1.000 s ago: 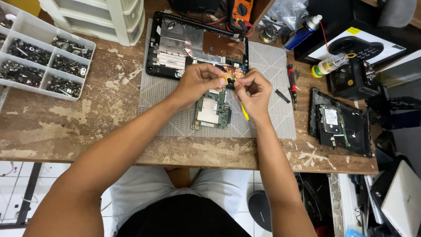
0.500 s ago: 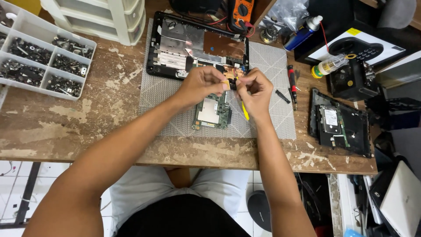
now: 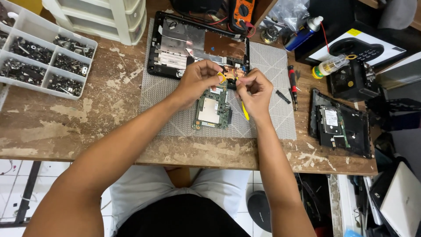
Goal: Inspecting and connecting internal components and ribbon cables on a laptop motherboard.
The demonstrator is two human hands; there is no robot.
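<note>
1. Across most of the view runs a worn wooden workbench [image 3: 52, 131] with flaking pale patches, and the person's two bare forearms reach over its near edge.
2. On it lies a grey mesh work mat [image 3: 272, 114], under both hands.
3. At the mat's far edge sits an opened black laptop chassis [image 3: 175, 48] with silver shielding and a copper-coloured patch exposed.
4. Far left stands a clear compartment tray of screws [image 3: 39, 61]; behind it is a white drawer unit [image 3: 109, 17].
5. To the right, off the mat, rests a black base panel with a hard drive [image 3: 337, 125] in it.
6. Just below the hands, flat on the mat, lies a green circuit board [image 3: 212, 109] with a silver shield.
7. The left hand [image 3: 197, 81] is closed, fingertips pinching a small yellow part [image 3: 222, 77] above the board's far end; what the part is cannot be told.
8. The right hand [image 3: 254, 92] is closed too, pinching near the same spot, with a yellow pry tool [image 3: 245, 112] sticking out below its palm.
9. Right of that hand lie a red-and-black screwdriver [image 3: 292, 85] and a small black strip [image 3: 283, 96].
</note>
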